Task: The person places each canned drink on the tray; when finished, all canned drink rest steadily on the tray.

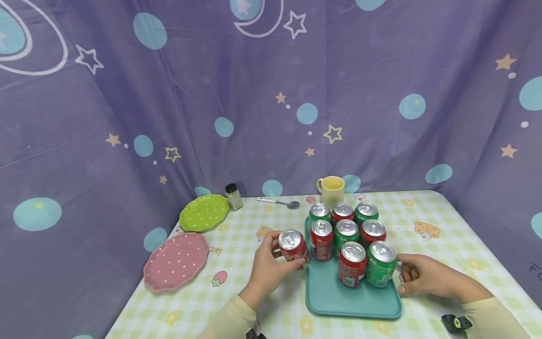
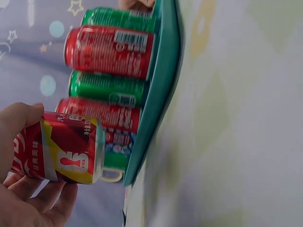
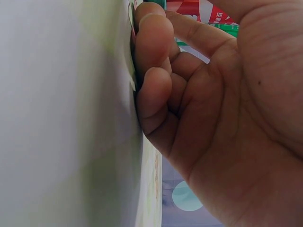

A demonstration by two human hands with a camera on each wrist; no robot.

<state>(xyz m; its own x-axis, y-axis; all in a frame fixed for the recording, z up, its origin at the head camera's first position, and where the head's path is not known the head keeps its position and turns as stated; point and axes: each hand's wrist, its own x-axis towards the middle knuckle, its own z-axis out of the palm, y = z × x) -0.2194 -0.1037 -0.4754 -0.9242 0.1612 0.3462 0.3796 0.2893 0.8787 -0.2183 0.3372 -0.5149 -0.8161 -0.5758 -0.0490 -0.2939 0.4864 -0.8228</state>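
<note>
My left hand point(image 1: 271, 266) grips a red soda can point(image 1: 290, 249) by its sides, just left of a teal tray point(image 1: 334, 303). In the left wrist view this can point(image 2: 71, 151) is tilted, its base off the table. My right hand point(image 1: 432, 278) rests at the tray's right edge with loosely bent fingers, beside a green can point(image 1: 381, 270). Whether it touches that can or only the rim is hard to see. Next to the green can stands a red can point(image 1: 352, 268). Several more red and green cans point(image 1: 347, 231) stand upright behind in rows.
A yellow mug point(image 1: 332, 188) stands behind the tray. To its left lie a spoon point(image 1: 279, 203) and a black-capped shaker point(image 1: 234, 197). A green dotted plate point(image 1: 204, 213) and a pink dotted plate point(image 1: 177, 262) lie along the left edge of the checkered table.
</note>
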